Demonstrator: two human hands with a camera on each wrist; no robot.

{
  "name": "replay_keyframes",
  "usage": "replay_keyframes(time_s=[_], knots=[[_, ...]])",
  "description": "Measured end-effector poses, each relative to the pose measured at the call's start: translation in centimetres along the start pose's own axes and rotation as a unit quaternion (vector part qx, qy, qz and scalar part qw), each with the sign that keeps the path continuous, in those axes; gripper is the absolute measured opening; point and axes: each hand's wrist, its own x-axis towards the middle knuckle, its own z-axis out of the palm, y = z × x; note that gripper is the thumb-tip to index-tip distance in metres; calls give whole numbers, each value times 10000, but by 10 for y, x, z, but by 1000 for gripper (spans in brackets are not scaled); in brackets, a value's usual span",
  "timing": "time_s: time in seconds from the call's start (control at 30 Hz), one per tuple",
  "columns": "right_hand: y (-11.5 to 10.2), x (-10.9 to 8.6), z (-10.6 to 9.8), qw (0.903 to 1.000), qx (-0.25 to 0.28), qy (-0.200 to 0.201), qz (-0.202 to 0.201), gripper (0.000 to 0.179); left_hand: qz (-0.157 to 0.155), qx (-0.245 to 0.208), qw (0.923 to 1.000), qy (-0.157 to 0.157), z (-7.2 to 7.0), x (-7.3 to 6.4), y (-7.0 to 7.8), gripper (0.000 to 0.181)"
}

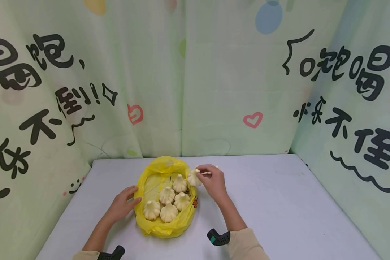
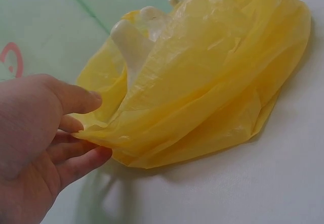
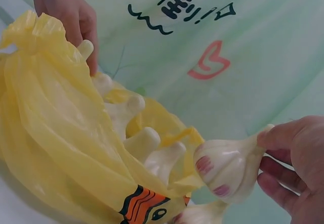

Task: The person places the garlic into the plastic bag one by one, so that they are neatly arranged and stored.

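My right hand [image 1: 213, 181] pinches a white garlic bulb [image 3: 230, 168] by its stem, just beyond the right rim of a yellow plastic bag [image 1: 164, 231]. Purple patches mark the bulb in the right wrist view. At the bag's left rim, my left hand [image 1: 121, 204] holds the edge between thumb and fingers, with the thumb on the inner side [image 2: 81, 100]. Several more garlic bulbs [image 1: 168, 212] sit inside the open bag, stems up. Low in the right wrist view, another bulb [image 3: 201, 214] shows partly below the held one.
The bag stands on a white table [image 1: 279, 202]. A pale green printed curtain [image 1: 214, 72] with black lettering and hearts surrounds the table's back and sides. Behind my right hand a small pale tip [image 1: 217, 167] shows, mostly hidden.
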Motion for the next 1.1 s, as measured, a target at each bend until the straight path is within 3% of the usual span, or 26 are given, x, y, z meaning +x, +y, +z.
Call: replay_keyframes(time_s=[0.37,1.1], knots=[[-16,3,16,9988,225,-347,-266,16,295,-62,9995,-7,-2,0,-4,52],[-32,4,45,9954,195,-806,-487,16,457,-149,9988,96,-3,0,-8,47]])
